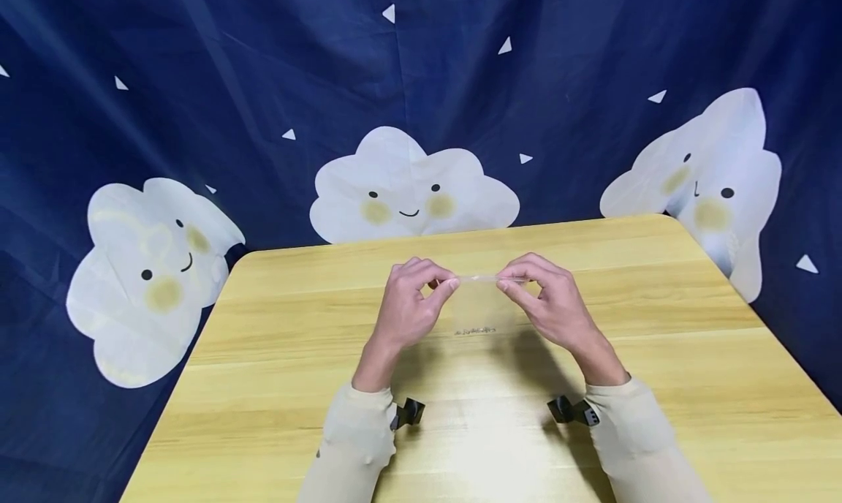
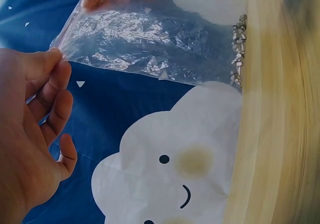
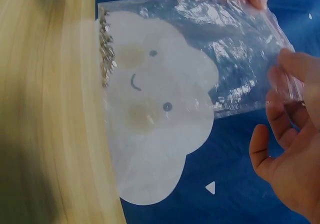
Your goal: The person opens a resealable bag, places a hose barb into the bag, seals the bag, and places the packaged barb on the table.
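Between the two hands hangs a clear plastic zip bag (image 1: 483, 304), its top edge stretched level and its body upright above the table. My left hand (image 1: 411, 298) pinches one top corner between thumb and forefinger; the other fingers curl loosely in the left wrist view. At the opposite end of the top edge, my right hand (image 1: 549, 295) pinches the bag with thumb and fingers. Small shiny metal pieces (image 2: 239, 51) lie in a row along the bag's bottom; their exact kind is too small to tell. The same metal pieces (image 3: 106, 48) show in the right wrist view.
A light wooden table (image 1: 263, 386) spreads beneath both arms, its far edge meeting a dark blue curtain (image 1: 447, 72) printed with white clouds. Small black wrist cameras (image 1: 409, 413) are worn on both sleeves.
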`<state>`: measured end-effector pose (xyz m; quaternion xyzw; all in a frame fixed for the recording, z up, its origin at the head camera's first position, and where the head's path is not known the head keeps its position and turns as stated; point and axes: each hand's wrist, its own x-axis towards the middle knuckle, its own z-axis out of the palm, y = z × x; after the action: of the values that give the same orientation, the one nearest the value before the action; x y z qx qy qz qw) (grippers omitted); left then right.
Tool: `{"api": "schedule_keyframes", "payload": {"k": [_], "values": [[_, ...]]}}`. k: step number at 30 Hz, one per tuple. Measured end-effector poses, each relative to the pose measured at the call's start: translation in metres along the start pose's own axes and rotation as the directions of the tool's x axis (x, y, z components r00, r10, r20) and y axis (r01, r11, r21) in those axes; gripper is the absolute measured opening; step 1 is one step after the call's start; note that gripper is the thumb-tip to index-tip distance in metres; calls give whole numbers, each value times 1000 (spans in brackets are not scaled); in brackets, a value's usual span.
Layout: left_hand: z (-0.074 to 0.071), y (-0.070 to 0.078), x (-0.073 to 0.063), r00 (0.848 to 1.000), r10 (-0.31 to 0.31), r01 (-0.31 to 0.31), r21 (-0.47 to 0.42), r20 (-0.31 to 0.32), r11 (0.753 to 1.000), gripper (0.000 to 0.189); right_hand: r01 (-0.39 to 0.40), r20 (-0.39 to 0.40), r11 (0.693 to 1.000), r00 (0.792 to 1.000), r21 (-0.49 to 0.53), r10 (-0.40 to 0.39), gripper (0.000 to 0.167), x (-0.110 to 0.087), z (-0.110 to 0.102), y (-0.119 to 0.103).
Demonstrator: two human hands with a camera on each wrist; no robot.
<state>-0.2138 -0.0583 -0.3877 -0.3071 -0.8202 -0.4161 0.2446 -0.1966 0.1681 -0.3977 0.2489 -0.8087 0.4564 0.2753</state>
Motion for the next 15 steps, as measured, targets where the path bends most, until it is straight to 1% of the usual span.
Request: {"api": "schedule_keyframes", "payload": {"k": [5, 9, 12, 15], "values": [[1, 0, -1, 1000, -6, 5, 7, 14, 1000, 11, 38, -22, 999, 999, -3, -38, 14, 0, 1, -1], [1, 1, -1, 1000, -16, 15, 7, 21, 1000, 12, 39, -32, 999, 999, -6, -39, 15, 1, 1, -2], [2, 3, -1, 1000, -12, 11, 8, 26, 1000, 11, 36, -32, 999, 999, 8, -36, 13, 0, 2, -1], [3, 4, -1, 999, -4, 4, 16, 33, 1000, 10, 53, -33, 999, 998, 12, -52, 12, 0, 5, -1]]}}
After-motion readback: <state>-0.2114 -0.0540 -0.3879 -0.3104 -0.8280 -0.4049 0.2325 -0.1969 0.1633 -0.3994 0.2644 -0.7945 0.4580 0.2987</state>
